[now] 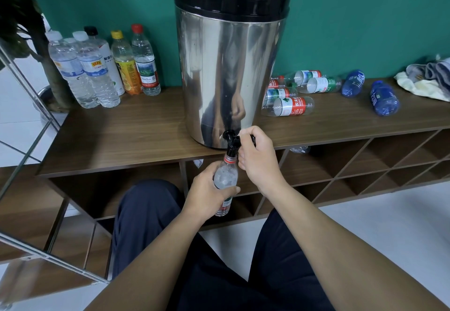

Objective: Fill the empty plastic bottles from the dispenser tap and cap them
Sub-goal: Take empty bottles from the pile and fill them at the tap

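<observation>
Far left of the grip, six capped bottles [104, 67] stand upright on the wooden shelf top [136, 135]. The left hand [209, 195] wraps around a clear plastic bottle [226, 179], its open neck right under the black tap [231, 140] of the steel dispenser [229, 72]. Just right of it, the right hand [255, 157] curls around the tap lever [252, 137]. Farther right lie uncapped empty bottles [292, 106], two blue bottles [383, 98] and crumpled cloths [428, 76].
</observation>
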